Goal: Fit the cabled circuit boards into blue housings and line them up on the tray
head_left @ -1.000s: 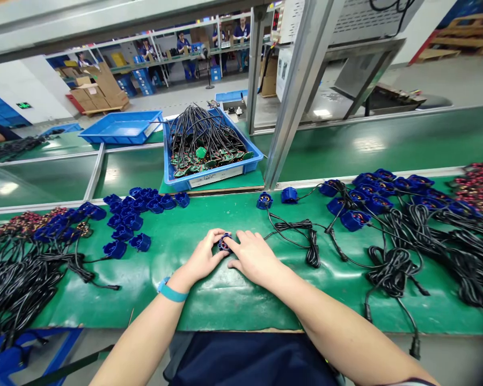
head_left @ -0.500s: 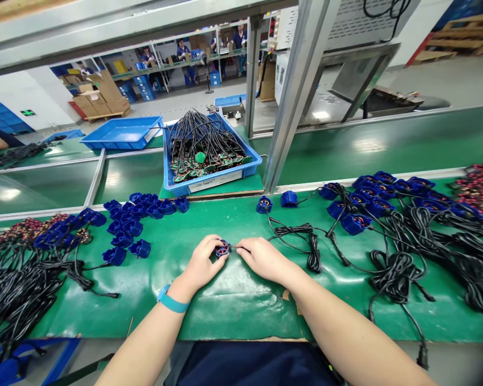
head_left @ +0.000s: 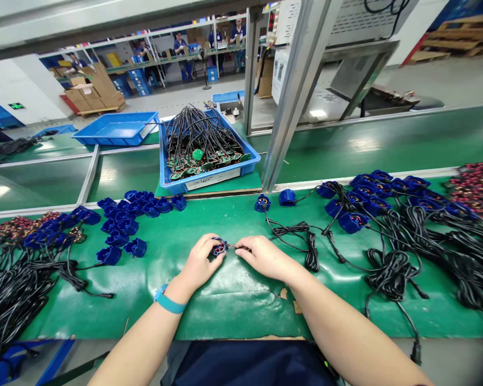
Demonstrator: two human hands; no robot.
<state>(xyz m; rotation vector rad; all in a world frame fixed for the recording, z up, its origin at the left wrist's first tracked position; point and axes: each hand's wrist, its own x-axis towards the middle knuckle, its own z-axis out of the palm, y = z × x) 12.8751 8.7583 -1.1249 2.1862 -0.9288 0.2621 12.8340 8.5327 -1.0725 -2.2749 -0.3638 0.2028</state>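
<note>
My left hand (head_left: 199,262) is closed round a small blue plastic housing (head_left: 219,247) with reddish wires inside, low over the green mat (head_left: 233,316). Thumb and fingers grip its left side. Just to the right, my right hand (head_left: 263,258) pinches a thin dark cable (head_left: 232,246) that meets the housing's side. Most of the cable is hidden under the right hand. Beyond my right hand lie a coiled black cable (head_left: 295,230) and a blue housing (head_left: 262,203) with a lead running from it.
Blue housings (head_left: 123,225) cluster at left, beside a heap of black cables (head_left: 20,284). At right are more wired housings (head_left: 354,222) and bundled cables (head_left: 392,276). A blue tray (head_left: 215,179) of green circuit boards with leads stands behind, near a metal post (head_left: 285,102).
The whole view has shifted slightly. Both hands keep nearly the same position, still on the housing and the cable.
</note>
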